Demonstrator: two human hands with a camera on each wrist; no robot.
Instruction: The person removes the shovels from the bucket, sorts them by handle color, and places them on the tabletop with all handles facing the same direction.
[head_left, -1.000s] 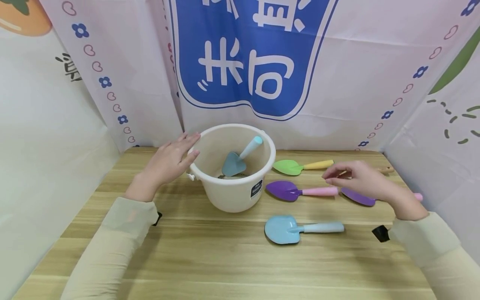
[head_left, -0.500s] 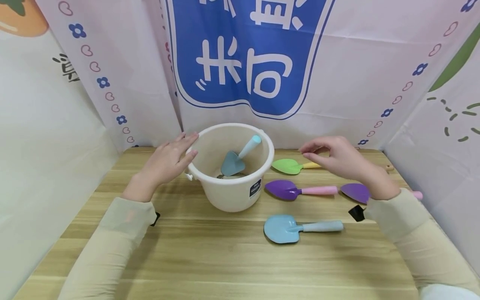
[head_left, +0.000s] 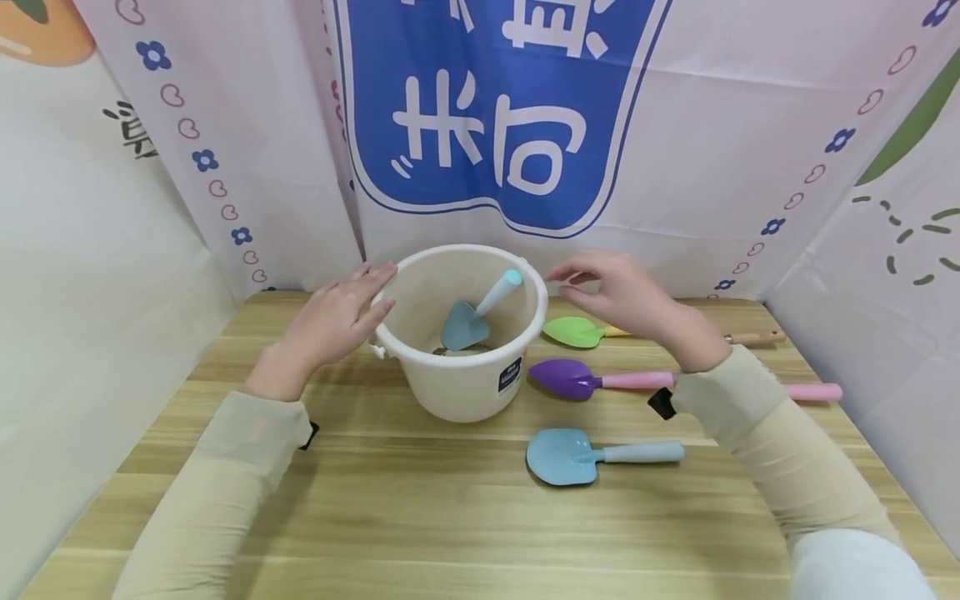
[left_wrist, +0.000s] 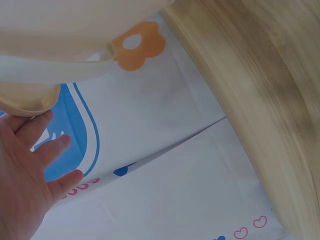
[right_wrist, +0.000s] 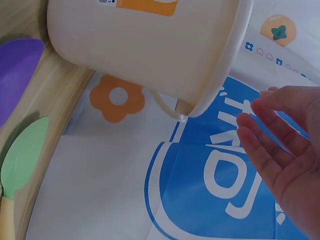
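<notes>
A cream plastic bucket (head_left: 465,398) stands upright at the back of the table. Inside it leans a blue-grey garden trowel (head_left: 465,327) with a light blue handle. My left hand (head_left: 335,321) rests its extended fingers on the bucket's left rim. Just off the right rim is my right hand (head_left: 618,292), fingers slightly bent and holding nothing; the right wrist view shows a gap between its fingertips and the bucket (right_wrist: 135,55). Below that hand lies a green trowel (head_left: 573,332), its yellow handle partly hidden by the hand.
A purple trowel (head_left: 566,379) with a pink handle and a light blue hand shovel (head_left: 566,458) lie right of the bucket. Farther right, a pink handle (head_left: 813,392) and a wooden handle (head_left: 757,338) show past the right arm. A printed cloth (head_left: 675,183) hangs behind the table.
My right hand has moved left and away from me, from above the purple trowels at the right to beside the bucket's right rim. My left hand has stayed on the left rim.
</notes>
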